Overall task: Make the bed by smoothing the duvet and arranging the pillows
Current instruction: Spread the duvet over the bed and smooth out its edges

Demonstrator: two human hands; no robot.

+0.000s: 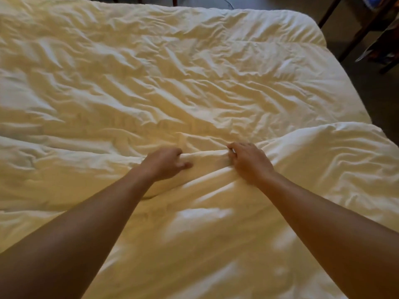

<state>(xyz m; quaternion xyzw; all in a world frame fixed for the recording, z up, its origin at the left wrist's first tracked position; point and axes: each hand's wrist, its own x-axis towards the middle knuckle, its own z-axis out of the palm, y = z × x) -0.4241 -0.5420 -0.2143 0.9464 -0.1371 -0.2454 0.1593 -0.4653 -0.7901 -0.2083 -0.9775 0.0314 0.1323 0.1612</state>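
room: dim floor (367, 83) ran along the far right side of the bed, with dark wooden furniture legs (358, 33) standing on it at the upper right.
bed: it filled nearly the whole view.
duvet: cream-white duvet (151, 83) lay spread over the bed, creased all across, with a thicker fold (323, 160) bunched up at the right.
left hand: left hand (166, 164) had its fingers curled round a raised ridge of duvet near the middle, thumb out toward the other hand.
right hand: right hand (248, 161) pinched the same ridge just beside it, fingers bent into the cloth.
arms: both bare forearms reached in from the lower corners.
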